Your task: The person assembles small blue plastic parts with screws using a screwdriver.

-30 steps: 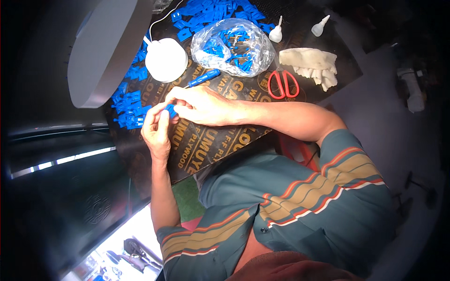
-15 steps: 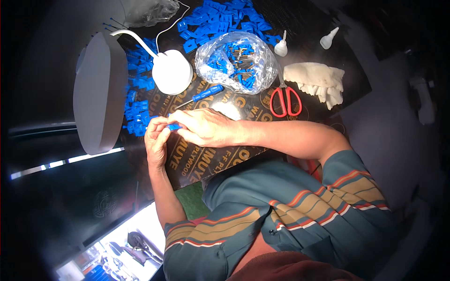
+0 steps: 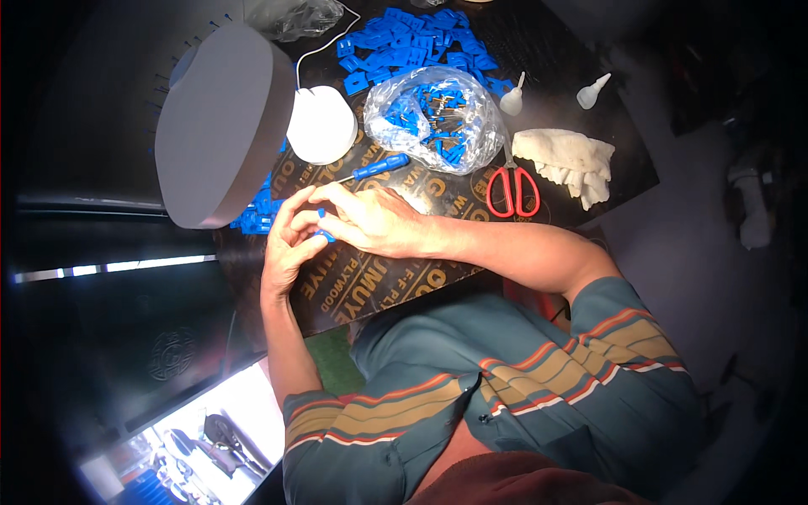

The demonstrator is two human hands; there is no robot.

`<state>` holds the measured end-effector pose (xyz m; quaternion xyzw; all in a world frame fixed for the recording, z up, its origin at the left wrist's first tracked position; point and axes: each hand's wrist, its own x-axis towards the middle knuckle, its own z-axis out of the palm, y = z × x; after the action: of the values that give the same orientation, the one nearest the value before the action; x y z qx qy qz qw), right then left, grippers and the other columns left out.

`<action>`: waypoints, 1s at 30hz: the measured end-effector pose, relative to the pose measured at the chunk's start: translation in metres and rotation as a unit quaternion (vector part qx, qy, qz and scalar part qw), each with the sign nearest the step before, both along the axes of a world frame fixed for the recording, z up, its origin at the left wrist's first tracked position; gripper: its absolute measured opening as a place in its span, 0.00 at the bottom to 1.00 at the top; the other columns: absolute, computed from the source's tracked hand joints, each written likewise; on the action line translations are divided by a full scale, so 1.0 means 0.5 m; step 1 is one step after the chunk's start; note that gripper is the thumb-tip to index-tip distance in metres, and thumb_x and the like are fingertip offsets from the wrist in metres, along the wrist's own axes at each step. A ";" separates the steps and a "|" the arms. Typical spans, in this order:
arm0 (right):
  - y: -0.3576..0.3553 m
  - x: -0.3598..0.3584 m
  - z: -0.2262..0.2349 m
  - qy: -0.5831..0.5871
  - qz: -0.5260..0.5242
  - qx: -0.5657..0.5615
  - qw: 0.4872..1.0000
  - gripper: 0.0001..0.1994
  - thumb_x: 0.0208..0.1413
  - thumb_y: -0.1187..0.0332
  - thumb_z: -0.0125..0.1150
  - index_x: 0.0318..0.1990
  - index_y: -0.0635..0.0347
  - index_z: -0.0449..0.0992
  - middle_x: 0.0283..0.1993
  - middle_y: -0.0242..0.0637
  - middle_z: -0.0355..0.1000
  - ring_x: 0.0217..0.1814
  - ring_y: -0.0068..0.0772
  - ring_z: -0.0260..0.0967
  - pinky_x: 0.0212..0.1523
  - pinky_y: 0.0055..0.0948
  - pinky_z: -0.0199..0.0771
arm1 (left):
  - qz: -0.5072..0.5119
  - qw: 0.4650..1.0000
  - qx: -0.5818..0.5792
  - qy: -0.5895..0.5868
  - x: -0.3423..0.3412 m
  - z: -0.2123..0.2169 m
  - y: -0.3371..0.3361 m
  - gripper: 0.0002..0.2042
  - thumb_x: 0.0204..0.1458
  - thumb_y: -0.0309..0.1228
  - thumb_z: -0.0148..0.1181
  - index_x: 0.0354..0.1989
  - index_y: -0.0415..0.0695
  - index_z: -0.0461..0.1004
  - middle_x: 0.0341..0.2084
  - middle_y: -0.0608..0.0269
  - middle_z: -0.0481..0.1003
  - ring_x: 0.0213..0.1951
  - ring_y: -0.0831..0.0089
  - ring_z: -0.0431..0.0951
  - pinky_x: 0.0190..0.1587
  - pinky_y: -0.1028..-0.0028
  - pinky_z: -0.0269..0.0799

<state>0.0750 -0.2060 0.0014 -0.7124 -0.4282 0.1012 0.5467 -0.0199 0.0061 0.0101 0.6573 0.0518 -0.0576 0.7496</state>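
Observation:
Both my hands meet over the near left part of the dark plywood tabletop (image 3: 358,286). Between their fingertips is a small blue plastic piece (image 3: 326,236), mostly covered by the fingers. My left hand (image 3: 289,244) pinches it from the left with thumb and fingers. From the right, my right hand (image 3: 374,222) reaches across with its thumb and fingers closed on the same piece. Just beyond the right hand lies a screwdriver (image 3: 381,166) with a blue handle, its shaft pointing toward my fingers.
A lamp's grey head (image 3: 223,135) overhangs the left side; its white base (image 3: 322,126) stands beside a clear bag (image 3: 433,118) of blue parts with metal pins. Blue plastic pieces (image 3: 412,46) are heaped behind. Red-handled scissors (image 3: 535,195), a cream cloth (image 3: 568,156) and white nozzle bottles (image 3: 512,103) lie right.
The view has shifted, so the lamp head now covers more of the left-hand blue pieces. My fingers have changed their grip and spread a little around the small piece; the screwdriver stays put.

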 end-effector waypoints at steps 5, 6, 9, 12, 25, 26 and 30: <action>0.009 0.005 -0.013 0.002 0.005 0.059 0.998 0.10 0.66 0.60 0.60 0.43 0.58 0.76 0.25 0.46 0.76 0.28 0.50 0.78 0.29 0.46 0.74 | -0.009 1.000 0.007 0.005 -0.002 0.015 -0.019 0.37 0.51 0.18 0.68 0.71 0.40 0.61 0.46 0.63 0.80 0.51 0.73 0.78 0.58 0.73 0.72; 0.010 0.007 -0.018 0.003 0.006 0.057 0.998 0.10 0.66 0.60 0.60 0.43 0.58 0.76 0.25 0.46 0.76 0.28 0.50 0.78 0.29 0.46 0.74 | -0.015 1.000 0.013 0.005 -0.003 0.016 -0.022 0.36 0.51 0.18 0.68 0.71 0.40 0.62 0.46 0.64 0.80 0.51 0.73 0.78 0.59 0.73 0.71; 0.005 0.014 -0.011 0.028 0.000 0.038 0.999 0.10 0.64 0.62 0.63 0.42 0.59 0.76 0.22 0.39 0.73 0.23 0.37 0.74 0.26 0.37 0.71 | 0.012 0.998 0.042 -0.035 0.000 0.017 -0.034 0.32 0.53 0.20 0.68 0.68 0.40 0.65 0.45 0.64 0.79 0.50 0.75 0.77 0.57 0.75 0.72; 0.005 0.017 -0.014 0.038 -0.018 0.068 0.997 0.08 0.64 0.66 0.65 0.41 0.61 0.77 0.23 0.29 0.71 0.23 0.20 0.66 0.27 0.26 0.67 | 0.027 0.995 0.087 -0.028 0.002 0.017 -0.049 0.28 0.54 0.22 0.69 0.64 0.39 0.68 0.45 0.64 0.79 0.48 0.78 0.77 0.54 0.76 0.73; 0.017 0.019 -0.014 0.078 -0.029 0.071 0.994 0.08 0.62 0.72 0.68 0.46 0.64 0.78 0.31 0.34 0.80 0.31 0.18 0.76 0.33 0.21 0.77 | 0.011 0.962 0.249 -0.108 0.031 0.012 -0.033 0.15 0.57 0.28 0.64 0.52 0.44 0.77 0.27 0.71 0.72 0.27 0.84 0.67 0.30 0.77 0.66; 0.015 0.024 -0.023 0.063 -0.035 0.057 0.996 0.08 0.62 0.74 0.68 0.46 0.64 0.78 0.31 0.32 0.79 0.30 0.16 0.75 0.32 0.20 0.76 | 0.006 0.964 0.244 -0.101 0.032 0.004 -0.028 0.15 0.57 0.28 0.65 0.53 0.46 0.78 0.28 0.73 0.70 0.27 0.85 0.65 0.28 0.78 0.63; 0.022 0.032 -0.025 -0.004 -0.024 0.026 0.999 0.06 0.62 0.76 0.67 0.45 0.64 0.78 0.31 0.31 0.78 0.31 0.15 0.74 0.32 0.18 0.74 | 0.035 0.965 0.229 -0.120 0.025 -0.015 -0.019 0.14 0.56 0.28 0.66 0.51 0.44 0.78 0.23 0.71 0.68 0.24 0.83 0.66 0.27 0.76 0.64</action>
<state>0.0910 -0.1952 -0.0112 -0.7086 -0.4154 0.0737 0.5656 -0.0074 -0.0034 0.0026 0.8113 -0.0040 0.0614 0.5814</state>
